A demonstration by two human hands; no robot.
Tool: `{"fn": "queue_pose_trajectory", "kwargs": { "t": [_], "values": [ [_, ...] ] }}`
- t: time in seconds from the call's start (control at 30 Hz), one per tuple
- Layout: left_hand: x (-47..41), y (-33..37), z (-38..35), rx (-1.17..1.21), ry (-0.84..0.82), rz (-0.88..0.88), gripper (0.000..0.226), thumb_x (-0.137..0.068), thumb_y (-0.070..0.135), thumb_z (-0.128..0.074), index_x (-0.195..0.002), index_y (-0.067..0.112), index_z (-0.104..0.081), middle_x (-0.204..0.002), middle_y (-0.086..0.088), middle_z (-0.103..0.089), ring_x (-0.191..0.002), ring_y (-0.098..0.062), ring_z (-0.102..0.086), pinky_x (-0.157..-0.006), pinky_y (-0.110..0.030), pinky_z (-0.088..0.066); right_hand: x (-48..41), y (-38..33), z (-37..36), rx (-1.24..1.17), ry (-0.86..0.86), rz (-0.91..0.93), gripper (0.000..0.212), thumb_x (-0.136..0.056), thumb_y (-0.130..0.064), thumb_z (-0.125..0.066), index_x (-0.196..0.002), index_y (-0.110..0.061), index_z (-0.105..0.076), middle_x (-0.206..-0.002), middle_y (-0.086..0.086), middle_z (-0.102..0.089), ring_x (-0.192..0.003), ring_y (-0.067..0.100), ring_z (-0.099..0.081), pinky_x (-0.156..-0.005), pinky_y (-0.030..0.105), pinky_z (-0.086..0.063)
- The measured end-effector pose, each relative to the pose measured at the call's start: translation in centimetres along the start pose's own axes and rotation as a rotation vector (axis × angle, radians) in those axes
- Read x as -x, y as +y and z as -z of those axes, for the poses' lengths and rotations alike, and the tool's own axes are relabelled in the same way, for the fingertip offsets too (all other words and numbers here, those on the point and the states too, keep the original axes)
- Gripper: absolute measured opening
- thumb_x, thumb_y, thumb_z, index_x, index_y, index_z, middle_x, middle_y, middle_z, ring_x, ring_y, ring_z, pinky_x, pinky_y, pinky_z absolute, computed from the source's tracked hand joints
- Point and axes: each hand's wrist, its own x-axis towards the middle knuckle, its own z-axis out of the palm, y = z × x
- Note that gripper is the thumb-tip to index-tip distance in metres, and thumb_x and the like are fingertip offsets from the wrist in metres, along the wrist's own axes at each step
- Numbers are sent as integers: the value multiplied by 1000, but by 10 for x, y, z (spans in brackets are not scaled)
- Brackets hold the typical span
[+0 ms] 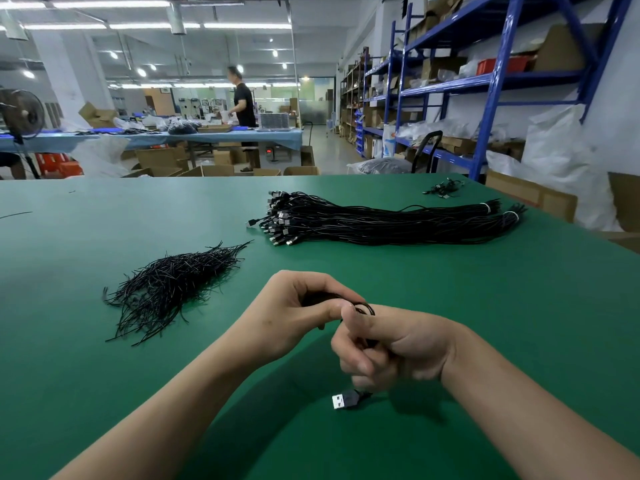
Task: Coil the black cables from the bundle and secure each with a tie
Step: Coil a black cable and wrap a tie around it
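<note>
Both my hands hold one black cable above the green table (450,323). My left hand (294,313) curls its fingers round the coiled part, mostly hidden in the fist. My right hand (388,344) grips the cable too, a small loop (367,308) showing above its thumb. The cable's USB plug (344,400) hangs below my right hand. A big bundle of black cables (384,221) lies farther back, bound with white ties at its right end. A heap of black wire ties (169,287) lies to the left.
A few finished small coils (445,188) sit near the table's far right edge. Blue shelving (491,81) with boxes stands at the right. A person (244,105) works at a distant blue table. Cardboard boxes stand beyond the far edge.
</note>
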Motion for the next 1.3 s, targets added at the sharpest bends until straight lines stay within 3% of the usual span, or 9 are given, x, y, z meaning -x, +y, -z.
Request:
{"fn": "queue_pose_trajectory", "kwargs": {
  "t": [0.13, 0.4, 0.57, 0.63, 0.73, 0.83, 1.13, 1.2, 1.3],
  "values": [
    [2, -7, 5, -81, 21, 11, 15, -89, 16, -73, -86, 29, -79, -76, 2, -75, -70, -5, -64, -67, -20, -50, 8, -2, 10, 9, 166, 0, 49, -79, -69, -64, -60, -25, -59, -51, -10, -27, -45, 6, -18, -44, 22, -11],
    [5, -20, 8, -149, -76, 118, 11, -99, 25, -61, -99, 15, -66, -78, 9, -65, -69, -7, -49, -64, -21, -43, 0, 2, 13, 266, 451, -67, 52, -88, -58, -56, -54, -21, -50, -49, -2, -28, -43, 10, -24, -44, 22, -20],
    [3, -24, 6, -250, -82, 146, 14, -103, 20, -58, -96, 8, -63, -75, -16, -57, -66, -16, -48, -66, -39, -44, -5, 6, 21, 431, 696, -50, 58, -78, -73, -60, -52, -22, -52, -48, 1, -34, -43, 13, -24, -44, 23, -20],
    [3, -26, 5, -278, -66, 148, 17, -103, 18, -57, -97, 4, -65, -73, -12, -56, -66, -18, -52, -70, -44, -48, -7, 9, 25, 456, 777, 3, 57, -79, -72, -59, -53, -22, -55, -47, -2, -33, -42, 11, -22, -41, 20, -20],
    [1, -31, 6, -267, 26, 159, 13, -102, 15, -58, -94, 8, -66, -71, 1, -57, -64, -15, -57, -72, -43, -52, -11, 11, 27, 558, 800, 77, 51, -89, -63, -50, -62, -21, -56, -50, -8, -33, -45, 9, -25, -43, 19, -23],
    [0, -34, 10, -225, 45, 172, 13, -102, 13, -58, -98, 6, -69, -70, 7, -57, -62, -13, -57, -69, -29, -52, -13, 14, 28, 754, 793, 85, 47, -104, -49, -39, -67, -22, -47, -51, -15, -32, -48, 7, -27, -47, 22, -24],
    [4, -38, 20, -181, 51, 241, 17, -102, 14, -57, -88, 8, -63, -66, 3, -58, -62, -15, -55, -66, -25, -47, -11, 17, 28, 933, 788, 63, 39, -109, -38, -36, -75, -21, -45, -70, -7, -43, -67, 8, -40, -67, 29, -39],
    [7, -37, 22, -182, -36, 292, 18, -102, 23, -59, -95, 7, -63, -73, 0, -64, -69, -17, -58, -70, -31, -49, -12, 19, 28, 1092, 805, 16, 38, -108, -41, -37, -75, -24, -43, -69, -8, -44, -64, 7, -40, -64, 28, -36],
    [9, -30, 24, -53, -141, 404, 49, -97, 56, -51, -109, 11, -64, -100, -8, -74, -87, -22, -71, -72, -30, -52, -14, 20, 26, 1399, 802, -57, 28, -107, -40, -38, -83, -30, -48, -80, -1, -47, -76, 19, -51, -72, 37, -44]
  ]
}}
